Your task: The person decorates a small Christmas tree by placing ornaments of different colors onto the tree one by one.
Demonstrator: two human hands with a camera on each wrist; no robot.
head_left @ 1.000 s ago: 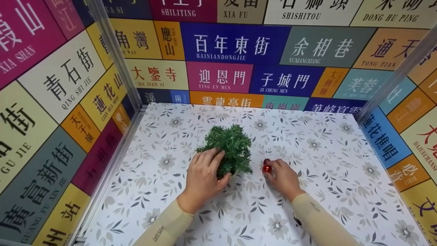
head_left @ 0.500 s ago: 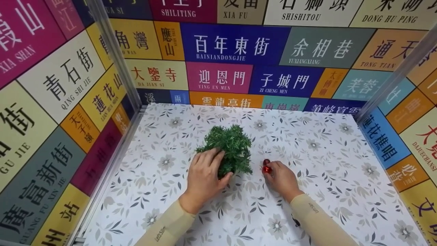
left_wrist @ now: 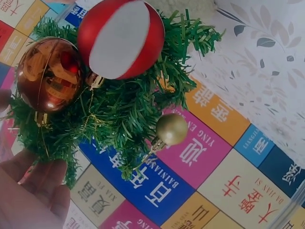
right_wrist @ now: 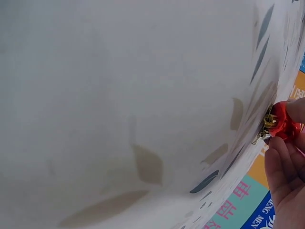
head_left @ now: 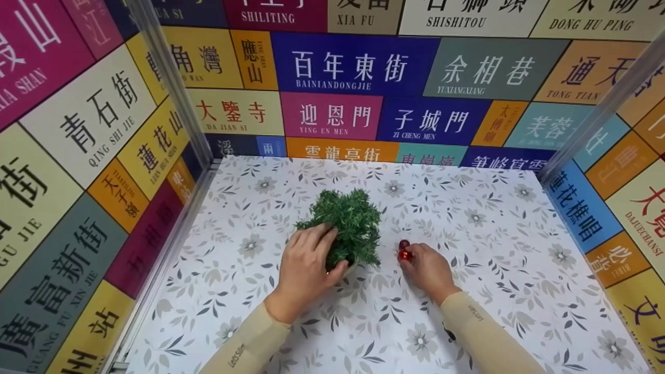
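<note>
In the head view, a small artificial Christmas tree point(head_left: 348, 223) stands upright near the middle of the table. My left hand point(head_left: 304, 262) grips it from the left side, fingers and thumb curled about its lower branches; its base is mostly hidden. The left wrist view shows a red-and-white bauble point(left_wrist: 121, 38), a copper bauble point(left_wrist: 50, 76) and a small gold bauble point(left_wrist: 171, 129) hanging on the branches. To the right of the tree, my right hand point(head_left: 428, 270) pinches small shiny red baubles point(head_left: 405, 253) close over the tablecloth. Gold caps point(right_wrist: 270, 119) show on them in the right wrist view.
A white cloth with grey leaves and flowers covers the table point(head_left: 249, 322). Colourful sign-printed panels point(head_left: 358, 62) wall it in at the back and both sides, with metal posts point(head_left: 176, 83) at the corners. A small dark object point(head_left: 449, 331) lies by the right sleeve.
</note>
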